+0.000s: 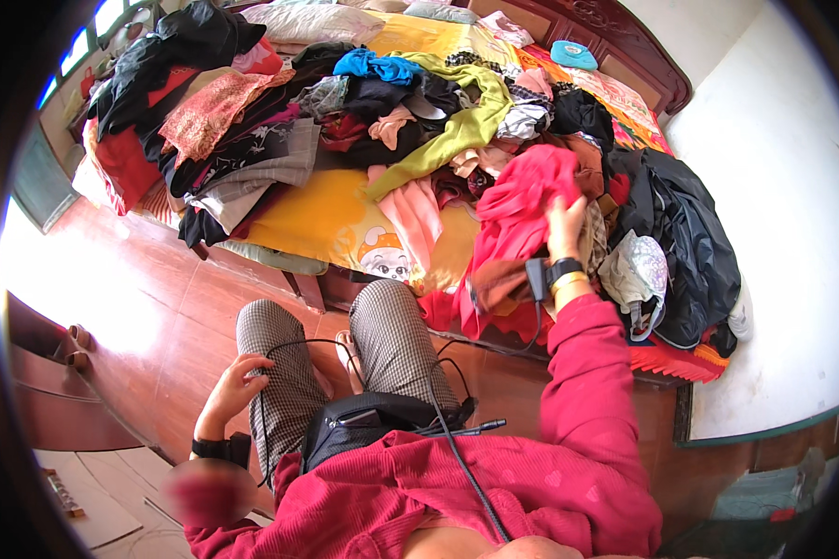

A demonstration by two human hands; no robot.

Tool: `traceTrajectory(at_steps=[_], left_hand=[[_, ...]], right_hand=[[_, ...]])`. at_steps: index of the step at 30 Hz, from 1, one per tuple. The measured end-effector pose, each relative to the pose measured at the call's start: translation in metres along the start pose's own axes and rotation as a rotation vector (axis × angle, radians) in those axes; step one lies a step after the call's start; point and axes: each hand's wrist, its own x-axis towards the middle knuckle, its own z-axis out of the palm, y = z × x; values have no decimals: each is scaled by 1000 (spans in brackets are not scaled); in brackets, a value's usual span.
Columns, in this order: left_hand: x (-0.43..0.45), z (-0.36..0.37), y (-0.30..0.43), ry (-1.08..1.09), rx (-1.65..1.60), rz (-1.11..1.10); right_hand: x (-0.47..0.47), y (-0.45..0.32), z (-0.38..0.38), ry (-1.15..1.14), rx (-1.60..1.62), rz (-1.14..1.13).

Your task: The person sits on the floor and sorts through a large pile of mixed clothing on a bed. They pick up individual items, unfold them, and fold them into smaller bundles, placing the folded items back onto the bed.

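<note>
My right hand (566,220) grips a bunched crimson garment (517,202) near the front edge of the bed. The garment's lower end hangs down towards the bed's side, and a brown cloth (503,283) lies close to my right wrist. Its fingertips are partly hidden in the folds. My left hand (241,384) rests over my left knee, fingers loosely apart and holding nothing. Pale pink cloth (412,216) and a long yellow-green garment (461,136) lie to the left of the crimson one.
Heaped clothes (245,133) cover the left of the bed. On the right are a black jacket (692,237) and a pale cap-like item (636,269). A yellow cartoon-print sheet (321,216) shows between them. Black cables (454,447) cross my lap over a black waist bag (356,419).
</note>
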Motion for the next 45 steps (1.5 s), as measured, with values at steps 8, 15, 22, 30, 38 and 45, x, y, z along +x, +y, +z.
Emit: traceTrajectory(at_steps=[8, 15, 22, 30, 38, 45], left_hand=[[-9, -6, -2, 8, -135, -89], [-10, -4, -5, 15, -107, -55], [-4, -3, -11, -23, -93, -16], [4, -3, -13, -41, -58, 32], [1, -3, -15, -33, -62, 52], [-3, -4, -14, -21, -89, 35]], right_hand=[[12, 32, 34, -449, -430, -302], [3, 51, 44, -573, -538, -235], [-7, 6, 14, -394, -82, -185], [-26, -35, -6, -291, 230, -94], [-52, -52, 56, -605, 165, -136], [-52, -64, 151, -658, 234, -208]])
